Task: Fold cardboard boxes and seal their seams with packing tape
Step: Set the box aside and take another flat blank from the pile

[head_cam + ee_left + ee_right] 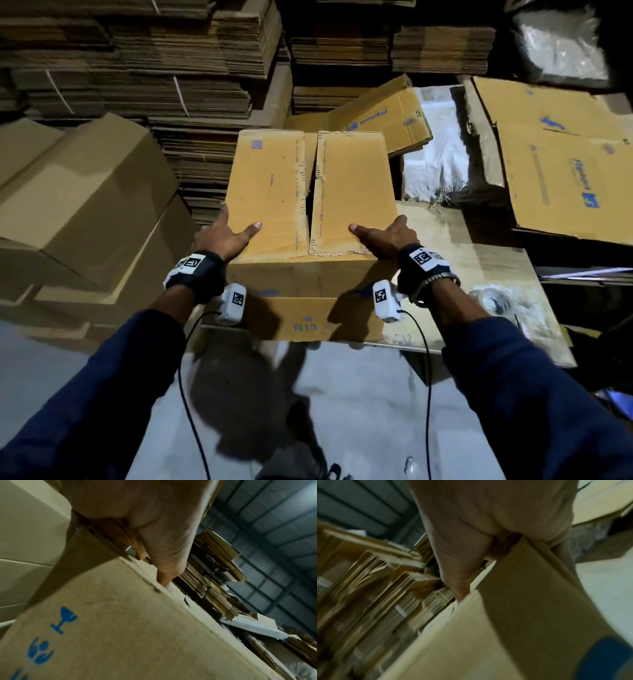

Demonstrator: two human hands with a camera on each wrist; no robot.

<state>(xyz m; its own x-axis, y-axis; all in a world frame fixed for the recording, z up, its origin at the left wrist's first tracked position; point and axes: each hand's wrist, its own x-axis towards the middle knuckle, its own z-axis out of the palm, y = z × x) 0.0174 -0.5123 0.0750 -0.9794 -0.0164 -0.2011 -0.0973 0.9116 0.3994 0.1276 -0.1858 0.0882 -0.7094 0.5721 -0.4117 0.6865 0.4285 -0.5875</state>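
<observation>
1. The cardboard box [310, 219] stands at the middle of the head view on a board-topped table [479, 260], its near side overhanging the table's edge at 6 o'clock. The biggest risk is that the box slides or tips toward the person, because only two hands at its near corners steady it.

2. The two top flaps [267, 192] lie folded down but do not meet: a dark gap [311, 198] runs from 12 to 6 o'clock, and the flap edges look ragged. If they spring up or stay apart, tape would bridge air and the seam would probably seal poorly.

3. The left hand [224, 236] clamps the box's corner at 8 o'clock, thumb on top, fingers down the side. The left wrist view shows the thumb [164, 566] pressed onto the top edge. Uneven pressure could skew that flap.

4. The right hand [385, 236] grips the corner at 4 o'clock the same way; the right wrist view is blurred, yet cardboard [530, 588] sits wedged between thumb and fingers. Letting go to fetch tape would free that flap.

5. A clear tape roll [493, 301], as it appears, lies at 4 o'clock near the table's edge, apart from the box. Reaching for it one-handed could nudge it off.
</observation>
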